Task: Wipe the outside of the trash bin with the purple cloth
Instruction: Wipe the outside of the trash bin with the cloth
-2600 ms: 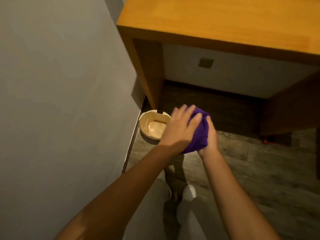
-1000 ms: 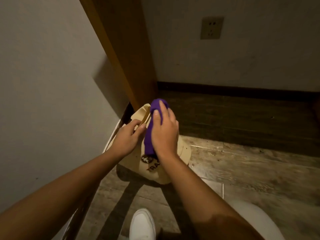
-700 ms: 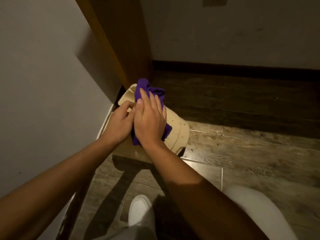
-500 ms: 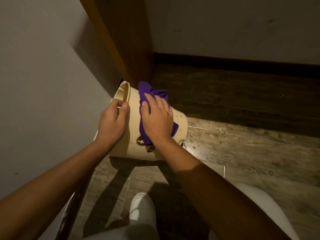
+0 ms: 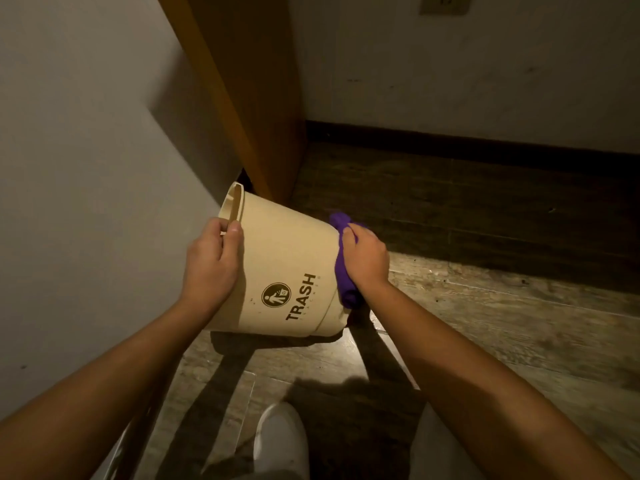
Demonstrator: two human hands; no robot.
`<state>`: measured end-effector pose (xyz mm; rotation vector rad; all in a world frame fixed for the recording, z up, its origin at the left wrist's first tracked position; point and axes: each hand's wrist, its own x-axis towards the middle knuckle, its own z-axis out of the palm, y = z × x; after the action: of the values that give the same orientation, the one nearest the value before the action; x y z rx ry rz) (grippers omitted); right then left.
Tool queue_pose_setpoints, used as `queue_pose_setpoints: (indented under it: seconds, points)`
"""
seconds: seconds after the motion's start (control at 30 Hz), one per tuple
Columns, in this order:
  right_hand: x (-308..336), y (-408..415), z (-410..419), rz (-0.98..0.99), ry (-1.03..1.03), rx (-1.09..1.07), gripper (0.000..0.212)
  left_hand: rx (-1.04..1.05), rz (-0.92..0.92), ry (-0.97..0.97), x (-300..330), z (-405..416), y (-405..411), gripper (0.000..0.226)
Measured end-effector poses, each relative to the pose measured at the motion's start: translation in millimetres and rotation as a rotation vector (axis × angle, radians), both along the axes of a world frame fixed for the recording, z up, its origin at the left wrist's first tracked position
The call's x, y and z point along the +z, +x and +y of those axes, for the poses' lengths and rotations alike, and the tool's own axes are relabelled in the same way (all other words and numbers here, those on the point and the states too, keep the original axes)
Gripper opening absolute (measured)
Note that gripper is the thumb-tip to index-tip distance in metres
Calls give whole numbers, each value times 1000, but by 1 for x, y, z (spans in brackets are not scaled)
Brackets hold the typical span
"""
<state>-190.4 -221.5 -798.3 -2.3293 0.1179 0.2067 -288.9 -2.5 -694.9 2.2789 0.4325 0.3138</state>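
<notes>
The beige trash bin (image 5: 284,258) with a "TRASH" print is tipped on its side above the wooden floor, its rim pointing left toward the wall. My left hand (image 5: 211,265) grips the rim, thumb over the edge. The bunched purple cloth (image 5: 341,271) is pressed against the bin's bottom end by my right hand (image 5: 363,261), which is closed around it. Most of the cloth is hidden under that hand.
A grey wall (image 5: 86,168) runs close along the left. The wooden desk leg (image 5: 249,98) stands just behind the bin. A dark skirting board (image 5: 467,142) lines the back wall. My white shoe (image 5: 280,441) is on the floor below the bin.
The bin has been tipped further over, its print now facing up. My right hand has slid the cloth from the bin's side to its bottom end. My left hand kept its hold on the rim.
</notes>
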Motion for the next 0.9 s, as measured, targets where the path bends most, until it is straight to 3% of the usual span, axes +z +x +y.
queue_pose_setpoints:
  seconds: [0.23,0.3,0.37,0.5,0.63,0.77,0.9]
  points:
    - [-6,4,-51,194,-134,-116,39,-102,16,123,9,-15,13,23]
    - [10,6,-64,131,-122,-228,40,-97,8,111,9,-17,12,24]
    - [37,9,-63,-55,-72,-257,40,-80,21,69,9,-22,14,24]
    - [98,-5,-6,-367,158,-46,36,-53,91,-58,21,-36,27,22]
    - [107,-46,59,-332,382,51,36,-201,25,-199,30,-43,29,32]
    - [98,-63,92,-304,337,3,47,-232,146,-505,28,-44,25,48]
    - [80,-58,98,-328,146,62,58,-177,78,-331,23,-35,25,38]
